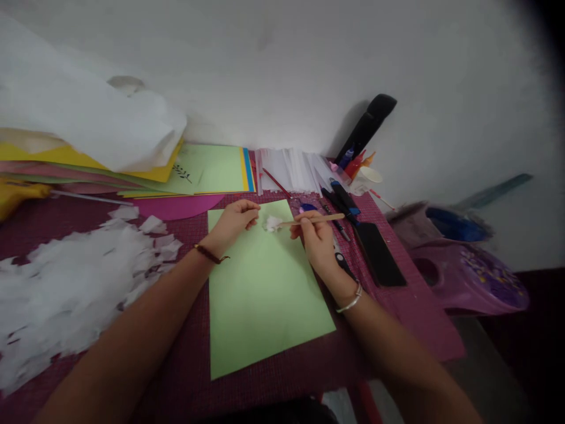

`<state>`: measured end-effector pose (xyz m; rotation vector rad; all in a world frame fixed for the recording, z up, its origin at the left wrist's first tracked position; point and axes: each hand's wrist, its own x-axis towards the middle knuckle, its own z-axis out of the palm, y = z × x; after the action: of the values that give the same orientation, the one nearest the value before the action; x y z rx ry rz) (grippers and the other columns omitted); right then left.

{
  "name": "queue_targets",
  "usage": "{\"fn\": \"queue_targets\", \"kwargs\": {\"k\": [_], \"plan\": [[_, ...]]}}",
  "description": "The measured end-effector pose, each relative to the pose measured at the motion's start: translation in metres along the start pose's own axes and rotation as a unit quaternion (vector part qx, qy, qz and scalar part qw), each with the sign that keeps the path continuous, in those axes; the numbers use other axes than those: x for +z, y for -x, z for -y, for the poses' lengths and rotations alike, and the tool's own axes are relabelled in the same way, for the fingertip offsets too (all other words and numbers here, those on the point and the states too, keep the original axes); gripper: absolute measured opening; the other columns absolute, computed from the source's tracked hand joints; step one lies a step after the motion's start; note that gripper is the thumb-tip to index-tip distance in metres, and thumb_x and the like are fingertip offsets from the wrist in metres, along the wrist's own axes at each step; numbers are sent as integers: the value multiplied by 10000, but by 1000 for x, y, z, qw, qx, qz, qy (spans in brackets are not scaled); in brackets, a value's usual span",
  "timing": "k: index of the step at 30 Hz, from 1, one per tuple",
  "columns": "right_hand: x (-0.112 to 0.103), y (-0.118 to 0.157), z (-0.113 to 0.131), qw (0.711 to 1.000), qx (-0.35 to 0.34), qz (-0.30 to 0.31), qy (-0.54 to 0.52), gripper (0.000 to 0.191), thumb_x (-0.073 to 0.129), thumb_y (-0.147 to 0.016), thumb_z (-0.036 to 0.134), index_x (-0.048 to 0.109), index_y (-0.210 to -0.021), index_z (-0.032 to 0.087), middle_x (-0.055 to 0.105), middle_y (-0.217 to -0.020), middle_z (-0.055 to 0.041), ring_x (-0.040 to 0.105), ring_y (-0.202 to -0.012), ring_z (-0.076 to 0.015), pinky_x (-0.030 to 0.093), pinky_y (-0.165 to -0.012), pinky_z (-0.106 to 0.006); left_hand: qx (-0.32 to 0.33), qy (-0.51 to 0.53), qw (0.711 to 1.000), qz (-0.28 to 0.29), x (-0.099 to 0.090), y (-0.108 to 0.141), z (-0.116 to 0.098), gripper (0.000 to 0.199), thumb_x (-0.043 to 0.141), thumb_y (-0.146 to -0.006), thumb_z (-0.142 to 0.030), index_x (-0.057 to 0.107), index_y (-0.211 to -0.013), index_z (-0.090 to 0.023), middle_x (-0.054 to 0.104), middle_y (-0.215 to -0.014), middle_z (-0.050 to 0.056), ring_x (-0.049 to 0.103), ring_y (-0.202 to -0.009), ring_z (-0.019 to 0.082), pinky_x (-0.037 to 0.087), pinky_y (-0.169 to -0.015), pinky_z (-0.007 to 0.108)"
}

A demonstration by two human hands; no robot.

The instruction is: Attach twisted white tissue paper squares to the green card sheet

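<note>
A light green sheet of paper (pixel 265 306) lies on the table in front of me. Near its top edge sits a small tuft of white paper bits (pixel 272 223). My right hand (pixel 315 238) grips a thin wooden stick (pixel 329 218), whose left end touches the tuft. Just left of the tuft, my left hand (pixel 238 221) hovers over the sheet's upper left part with fingers curled and pinched; whatever is in them is too small or hidden to tell. A large heap of torn white paper pieces (pixel 83 282) spreads beside my left forearm.
Coloured sheets (pixel 216 168) and white paper strips (pixel 286 168) lie along the wall. At right are a black phone (pixel 380 253), a utility knife (pixel 344 197) and paint bottles (pixel 354 165). A yellow glue gun (pixel 20 197) rests far left. A purple stool (pixel 468 277) stands beyond the table edge.
</note>
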<state>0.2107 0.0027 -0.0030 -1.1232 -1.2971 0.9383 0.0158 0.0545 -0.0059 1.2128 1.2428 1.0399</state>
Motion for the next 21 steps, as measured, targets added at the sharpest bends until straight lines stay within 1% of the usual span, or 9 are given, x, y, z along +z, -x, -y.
{"fn": "queue_targets", "kwargs": {"k": [2, 5, 7, 9, 11, 13, 14, 18, 21], "plan": [[0, 0, 0, 996, 70, 14, -61, 171, 548, -834, 387, 558, -841, 217, 609, -630, 18, 582, -533, -129, 492, -536, -267, 6, -19, 1000, -2, 2, 3, -2, 90, 549, -769, -79, 589, -818, -144, 507, -576, -36, 412, -467, 67, 304, -473, 229], [-1, -2, -2, 980, 177, 33, -80, 251, 637, -766, 453, 593, -770, 206, 619, -593, -2, 572, -507, -135, 486, -507, -272, -5, -16, 1000, 9, 7, 4, -6, 134, 444, -830, -75, 552, -844, -153, 503, -635, -14, 440, -495, 78, 334, -493, 249], [-3, -3, -5, 972, 211, 63, -86, 271, 678, -735, 470, 622, -757, 205, 630, -599, -15, 573, -513, -136, 475, -493, -264, -15, -45, 999, 1, 5, 1, -11, 156, 398, -863, -107, 543, -867, -164, 441, -588, -33, 397, -463, 87, 310, -469, 263], [-4, -5, -7, 965, 226, 94, -88, 283, 701, -717, 482, 641, -741, 206, 639, -608, -20, 569, -510, -130, 467, -488, -257, -12, -86, 996, -13, -8, -2, -20, 130, 441, -876, -184, 543, -796, -175, 369, -535, -53, 328, -442, 88, 262, -452, 270], [-5, -5, -9, 963, 227, 109, -91, 291, 719, -699, 489, 650, -733, 209, 638, -607, -16, 567, -514, -124, 468, -495, -249, 6, -125, 992, -21, -33, 1, -36, 209, 547, -840, -259, 503, -650, -184, 324, -509, -59, 279, -453, 80, 220, -456, 270], [-5, -5, -9, 964, 227, 110, -90, 296, 728, -687, 496, 653, -736, 214, 636, -603, -11, 568, -522, -124, 472, -504, -246, 30, -178, 983, -25, -69, 9, -54, 325, 620, -789, -277, 432, -542, -182, 308, -504, -59, 257, -472, 71, 200, -469, 265], [-5, -5, -9, 964, 228, 110, -86, 299, 727, -687, 500, 653, -738, 215, 636, -604, -10, 569, -524, -125, 473, -506, -247, 46, -251, 966, -30, -90, 15, -62, 342, 608, -792, -282, 417, -526, -182, 303, -499, -59, 267, -474, 71, 206, -472, 258], [-4, -5, -12, 964, 222, 128, -69, 296, 691, -724, 502, 648, -773, 213, 640, -635, -7, 577, -551, -133, 479, -523, -252, 15, -415, 909, 22, -166, 42, -75, 97, 605, -754, -236, 587, -697, -160, 512, -575, -21, 428, -517, 91, 322, -514, 245], [-3, -6, -14, 965, 220, 125, -67, 285, 692, -718, 496, 641, -763, 219, 635, -634, -10, 570, -550, -139, 476, -515, -262, 66, -489, 865, 91, -193, 55, -61, 124, 599, -730, -209, 671, -819, -160, 648, -802, 39, 556, -726, 141, 425, -674, 268]]}}
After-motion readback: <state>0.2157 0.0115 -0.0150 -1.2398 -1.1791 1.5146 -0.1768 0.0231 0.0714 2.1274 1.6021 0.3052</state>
